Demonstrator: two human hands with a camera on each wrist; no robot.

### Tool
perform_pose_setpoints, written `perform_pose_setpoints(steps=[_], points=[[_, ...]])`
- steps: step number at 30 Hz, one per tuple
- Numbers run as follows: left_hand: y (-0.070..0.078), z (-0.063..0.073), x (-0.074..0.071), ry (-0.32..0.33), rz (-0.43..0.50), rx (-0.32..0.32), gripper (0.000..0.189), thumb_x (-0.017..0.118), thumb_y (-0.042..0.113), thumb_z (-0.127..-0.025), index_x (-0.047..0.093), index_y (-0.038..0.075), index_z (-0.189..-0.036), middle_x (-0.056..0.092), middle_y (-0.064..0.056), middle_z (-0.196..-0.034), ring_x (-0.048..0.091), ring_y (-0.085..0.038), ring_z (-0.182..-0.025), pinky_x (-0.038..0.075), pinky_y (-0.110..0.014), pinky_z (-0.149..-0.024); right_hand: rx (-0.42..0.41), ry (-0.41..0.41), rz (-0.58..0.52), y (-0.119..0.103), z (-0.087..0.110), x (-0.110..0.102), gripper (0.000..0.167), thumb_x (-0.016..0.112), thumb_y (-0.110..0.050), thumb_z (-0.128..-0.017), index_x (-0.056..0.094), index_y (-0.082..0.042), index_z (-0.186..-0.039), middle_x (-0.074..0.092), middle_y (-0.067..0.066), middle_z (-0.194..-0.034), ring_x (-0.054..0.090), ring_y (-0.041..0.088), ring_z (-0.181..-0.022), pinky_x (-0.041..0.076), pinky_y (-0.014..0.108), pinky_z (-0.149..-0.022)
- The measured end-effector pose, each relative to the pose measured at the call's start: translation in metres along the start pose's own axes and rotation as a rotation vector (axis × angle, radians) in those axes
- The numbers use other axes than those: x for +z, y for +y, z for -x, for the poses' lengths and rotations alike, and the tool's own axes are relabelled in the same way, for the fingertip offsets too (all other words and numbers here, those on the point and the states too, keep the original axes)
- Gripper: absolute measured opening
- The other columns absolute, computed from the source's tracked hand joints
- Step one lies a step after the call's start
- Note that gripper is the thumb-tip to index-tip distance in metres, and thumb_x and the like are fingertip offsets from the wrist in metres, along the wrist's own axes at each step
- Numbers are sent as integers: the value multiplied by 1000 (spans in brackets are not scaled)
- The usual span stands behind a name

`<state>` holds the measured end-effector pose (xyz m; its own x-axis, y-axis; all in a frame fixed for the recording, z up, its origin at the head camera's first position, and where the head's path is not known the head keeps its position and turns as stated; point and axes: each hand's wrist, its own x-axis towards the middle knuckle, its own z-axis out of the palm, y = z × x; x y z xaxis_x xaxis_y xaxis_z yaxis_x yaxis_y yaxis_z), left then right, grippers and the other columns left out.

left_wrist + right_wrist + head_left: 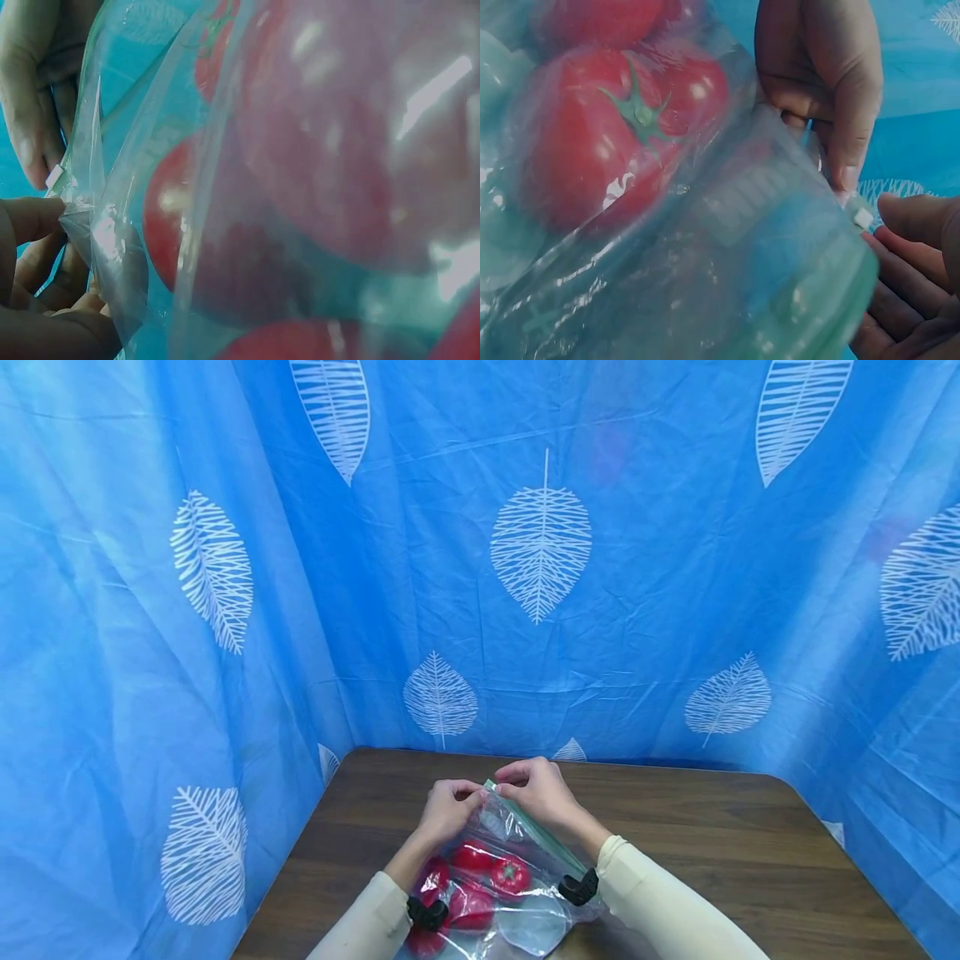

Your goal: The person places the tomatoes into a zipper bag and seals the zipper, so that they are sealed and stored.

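Several red tomatoes [510, 875] sit inside a clear zip bag [558, 860] with a green band along its mouth. A green calyx shows on one tomato [592, 142] in the right wrist view. My left hand [447, 810] pinches the film at the upper corner of the bag, thumb against fingers. Right beside it, my right hand [542, 793] has thumb and forefinger at the end of the green band. There a small white slider [862, 219] lies between those fingertips. In the left wrist view the slider [55, 177] appears close above the left fingertips.
The bag lies over the near part of a brown wooden table [712, 843]. A pale rounded patch [532, 925] shows at the bag's lower part. Blue curtains [637, 568] with white leaf prints hang behind the table and at both sides.
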<state>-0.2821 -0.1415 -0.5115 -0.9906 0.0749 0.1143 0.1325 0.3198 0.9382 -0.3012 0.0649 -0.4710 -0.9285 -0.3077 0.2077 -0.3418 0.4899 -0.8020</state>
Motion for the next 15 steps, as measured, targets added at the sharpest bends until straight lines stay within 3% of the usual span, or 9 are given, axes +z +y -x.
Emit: perform_pose_setpoints(steps=[15], points=[[2,2,4,59,-62,14,13,76,16,-103,85,6,-104,78,-5,-95,64,-14,-83,53,-27,-70,48,18,63,4,-7,11,5,82,-11,-98,86,-13,-99,83,0,-91,73,13,-82,61,32,-72]])
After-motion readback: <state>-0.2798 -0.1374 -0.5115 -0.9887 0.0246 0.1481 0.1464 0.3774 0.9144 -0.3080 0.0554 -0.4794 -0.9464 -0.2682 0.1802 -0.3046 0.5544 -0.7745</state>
